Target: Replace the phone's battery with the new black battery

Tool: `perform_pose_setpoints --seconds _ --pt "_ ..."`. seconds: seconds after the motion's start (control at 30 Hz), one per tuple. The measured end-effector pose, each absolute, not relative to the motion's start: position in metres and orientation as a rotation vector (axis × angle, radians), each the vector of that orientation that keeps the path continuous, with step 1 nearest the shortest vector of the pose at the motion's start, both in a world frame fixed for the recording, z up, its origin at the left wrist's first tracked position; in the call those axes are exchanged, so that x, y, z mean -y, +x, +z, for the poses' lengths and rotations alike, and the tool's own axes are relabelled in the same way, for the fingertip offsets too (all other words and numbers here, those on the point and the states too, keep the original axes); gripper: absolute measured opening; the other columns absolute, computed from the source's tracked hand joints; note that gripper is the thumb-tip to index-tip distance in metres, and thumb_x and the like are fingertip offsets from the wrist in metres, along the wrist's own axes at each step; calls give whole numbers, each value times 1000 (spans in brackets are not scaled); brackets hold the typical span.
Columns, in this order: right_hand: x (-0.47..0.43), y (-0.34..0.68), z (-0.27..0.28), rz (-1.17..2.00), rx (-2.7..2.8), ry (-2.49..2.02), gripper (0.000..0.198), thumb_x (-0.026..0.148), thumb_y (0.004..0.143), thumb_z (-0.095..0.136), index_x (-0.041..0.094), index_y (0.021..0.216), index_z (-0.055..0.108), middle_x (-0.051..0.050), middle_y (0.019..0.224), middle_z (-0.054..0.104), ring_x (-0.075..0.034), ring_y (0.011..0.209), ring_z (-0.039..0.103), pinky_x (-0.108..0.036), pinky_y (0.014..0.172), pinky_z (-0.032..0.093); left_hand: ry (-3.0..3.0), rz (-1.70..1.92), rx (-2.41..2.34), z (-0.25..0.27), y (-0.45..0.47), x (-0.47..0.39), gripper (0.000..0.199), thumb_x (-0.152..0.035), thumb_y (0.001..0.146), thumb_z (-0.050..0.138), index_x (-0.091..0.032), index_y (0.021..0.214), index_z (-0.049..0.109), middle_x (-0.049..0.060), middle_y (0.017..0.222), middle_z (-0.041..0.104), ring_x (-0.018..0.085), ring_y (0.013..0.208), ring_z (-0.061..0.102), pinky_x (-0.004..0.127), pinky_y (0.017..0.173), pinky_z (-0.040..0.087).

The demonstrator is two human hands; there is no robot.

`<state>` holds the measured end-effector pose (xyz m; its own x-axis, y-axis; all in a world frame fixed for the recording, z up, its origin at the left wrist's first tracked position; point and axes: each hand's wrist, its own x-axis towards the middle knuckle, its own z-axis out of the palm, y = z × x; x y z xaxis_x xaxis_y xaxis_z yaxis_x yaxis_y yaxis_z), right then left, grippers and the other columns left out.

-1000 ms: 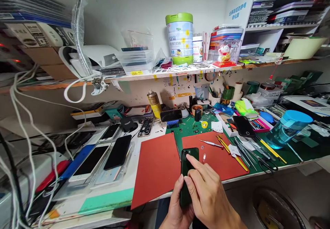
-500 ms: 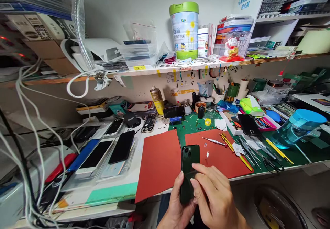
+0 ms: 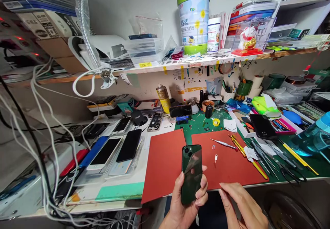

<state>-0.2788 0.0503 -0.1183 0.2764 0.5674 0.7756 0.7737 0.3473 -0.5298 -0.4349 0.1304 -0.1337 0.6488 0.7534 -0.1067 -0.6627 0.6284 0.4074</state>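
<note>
My right hand point(image 3: 242, 205) just came off, right of the phone point(image 3: 192, 179), can't tell if pinching anything; left hand point(image 3: 179, 211) grips solo now.

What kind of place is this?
It looks like a place for fixing phones: there's an opened black-and-silver phone, a slim silver screwdriver with a red end, and a dark green phone in the left hand.
</note>
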Motion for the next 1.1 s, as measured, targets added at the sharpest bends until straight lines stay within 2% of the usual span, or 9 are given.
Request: perform_pose_setpoints --seconds 0.13,0.2,0.27,0.5,0.63,0.77,0.87,0.97,1.1 --pt "-77 -276 -94 -117 1497 -1180 39 5 99 60 19 134 69 -12 114 80 -27 108 77 -40 91 66 344 821 -306 -134 -431 -131 72 -66 90 79 -8 130 74 4 86 57 7 64 37 18 55 33" --pt "-95 -277 -79 -83 1559 -1160 49 11 101 56 16 150 60 -16 136 74 -33 134 67 -49 106 62 323 805 -341 -135 -430 -130 69 -67 87 83 -9 125 77 3 84 58 7 64 38 18 55 33" --pt "-110 -279 -68 -34 1613 -1160 54 15 103 54 16 157 52 -17 146 69 -35 145 58 -55 112 59 298 791 -381 -136 -429 -128 62 -64 83 87 -12 115 80 2 81 58 6 63 40 17 55 33" --pt "-109 -283 -75 -55 1537 -1158 25 7 100 60 21 116 72 -14 125 74 -31 132 65 -49 104 62 375 795 -396 -131 -434 -131 57 -66 84 86 -13 107 82 4 82 60 8 66 41 20 58 34" --pt "-89 -291 -99 -76 1365 -1252 38 8 100 63 18 136 69 -19 139 71 -32 130 69 -47 105 63 538 870 -439 -120 -446 -137 59 -65 91 80 -14 121 80 5 91 61 8 66 40 22 58 35" --pt "-80 -316 -117 356 1149 -1335 26 20 105 66 22 129 74 -14 122 80 -24 103 82 -31 88 70 707 939 -617 -112 -460 -147 62 -59 85 87 -16 129 78 7 94 66 10 68 46 22 59 40" --pt "-85 -337 -121 693 1006 -1251 30 36 108 65 21 131 75 -14 118 83 -26 101 84 -33 90 71 842 940 -853 -104 -467 -155 68 -53 76 95 -17 131 78 11 106 75 20 86 65 29 77 54" --pt "-95 -349 -118 834 937 -1182 43 45 108 64 18 140 73 -18 124 82 -30 110 83 -38 96 70 1011 927 -1127 -93 -469 -162 69 -47 69 99 -22 131 80 12 124 78 34 118 69 39 102 54" --pt "-109 -349 -111 999 932 -1062 43 44 108 65 20 142 72 -14 118 84 -27 108 83 -34 95 68 1452 869 -1405 -78 -469 -167 60 -40 77 92 -29 133 77 8 127 76 33 118 71 38 100 54"
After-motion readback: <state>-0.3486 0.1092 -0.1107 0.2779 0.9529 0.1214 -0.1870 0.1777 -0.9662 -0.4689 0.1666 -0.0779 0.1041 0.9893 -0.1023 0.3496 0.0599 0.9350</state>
